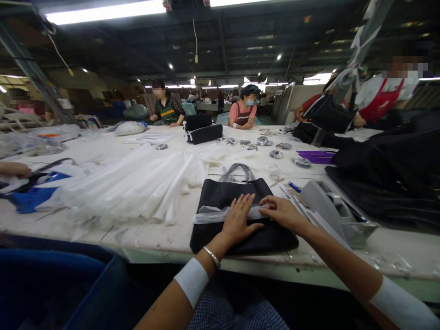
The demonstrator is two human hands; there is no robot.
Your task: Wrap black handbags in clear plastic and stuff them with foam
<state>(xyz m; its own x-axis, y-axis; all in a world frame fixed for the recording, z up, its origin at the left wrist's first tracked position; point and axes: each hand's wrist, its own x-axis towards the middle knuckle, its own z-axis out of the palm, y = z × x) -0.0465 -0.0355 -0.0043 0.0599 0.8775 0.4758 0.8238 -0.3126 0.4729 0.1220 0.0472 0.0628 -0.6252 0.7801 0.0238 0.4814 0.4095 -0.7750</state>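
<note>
A black handbag lies flat on the white table in front of me, its handles wrapped in clear plastic and pointing away. Across its middle runs a strip of translucent white wrapping. My left hand rests on the bag and the strip with its fingers stretched out flat. At the strip's right end, my right hand pinches the wrapping between thumb and fingers.
Left of the bag spreads a pile of translucent plastic sheets. On the right stand a grey holder, a blue pen and black bags. Coiled straps lie farther back. Several people work around the table; a blue bin stands below left.
</note>
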